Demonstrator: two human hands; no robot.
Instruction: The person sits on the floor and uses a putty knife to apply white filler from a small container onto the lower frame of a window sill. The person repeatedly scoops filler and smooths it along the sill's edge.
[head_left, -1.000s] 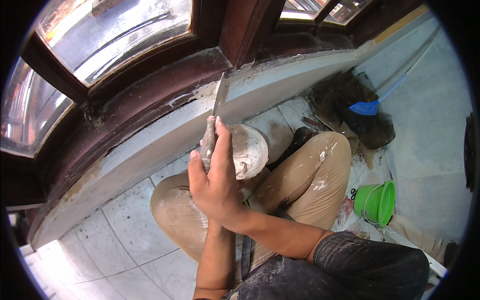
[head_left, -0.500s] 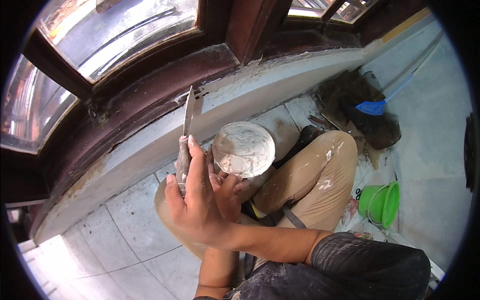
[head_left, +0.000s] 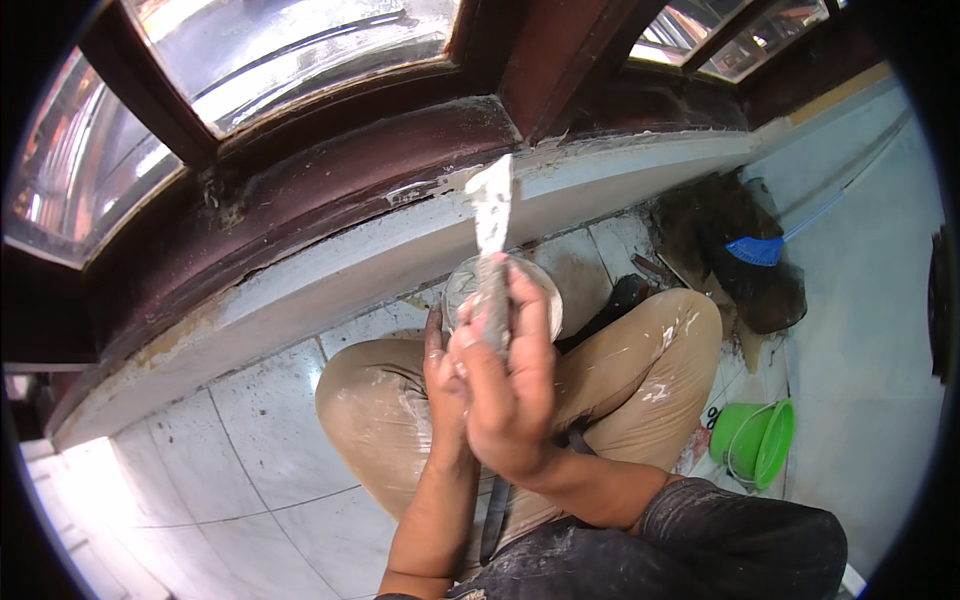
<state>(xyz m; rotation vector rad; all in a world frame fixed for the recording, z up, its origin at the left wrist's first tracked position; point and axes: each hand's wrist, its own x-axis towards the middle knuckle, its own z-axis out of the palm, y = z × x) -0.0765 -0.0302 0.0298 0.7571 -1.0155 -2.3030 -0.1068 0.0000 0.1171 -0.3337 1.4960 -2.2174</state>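
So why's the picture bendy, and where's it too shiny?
Head view: a fisheye lens blackens the corners and probably bows the red-brown wooden window frame; head view: glare whitens the large glass window pane and, lower left, the white tiled floor; head view: the grey-handled, white-smeared metal scraper looks fairly clear.

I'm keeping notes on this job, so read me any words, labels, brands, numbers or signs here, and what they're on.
None can be read.
Putty knife: no lettering shows.
Round tub: none shows; the right hand partly covers it.
Green bucket: none shows on the visible side.
Blue broom: none shows.
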